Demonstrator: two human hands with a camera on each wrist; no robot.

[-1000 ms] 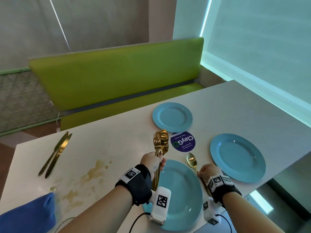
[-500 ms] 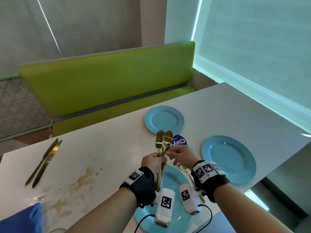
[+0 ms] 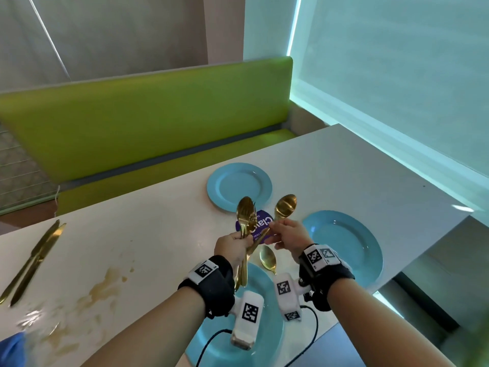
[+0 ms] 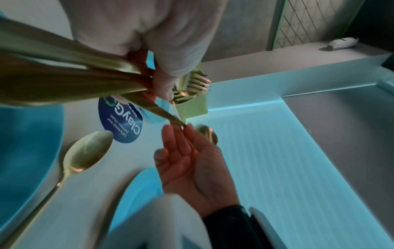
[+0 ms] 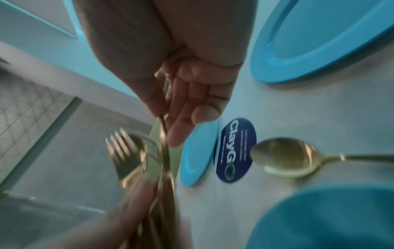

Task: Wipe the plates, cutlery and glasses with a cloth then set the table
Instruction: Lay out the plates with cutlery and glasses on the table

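My left hand (image 3: 238,243) grips a bundle of gold forks and a spoon (image 3: 246,221) upright above the near blue plate (image 3: 264,337). My right hand (image 3: 275,234) pinches the handle of one gold spoon (image 3: 285,206), whose bowl points up and to the right while its handle end still meets the bundle. In the right wrist view the thumb and fingers (image 5: 187,104) close on that thin handle (image 5: 163,131). Another gold spoon (image 3: 267,259) lies on the table beside the near plate. Two more blue plates sit farther off (image 3: 239,186) and to the right (image 3: 344,245).
Two gold knives (image 3: 34,258) lie at the table's left end. A brownish spill (image 3: 105,287) stains the white tabletop, and a blue cloth (image 3: 10,350) shows at the bottom left. A round purple sticker (image 3: 260,223) sits between the plates. A green bench (image 3: 145,123) runs behind the table.
My right hand left a spoon on the table, reached to the bundle and drew one spoon out to the right. My left hand kept holding the bundle.
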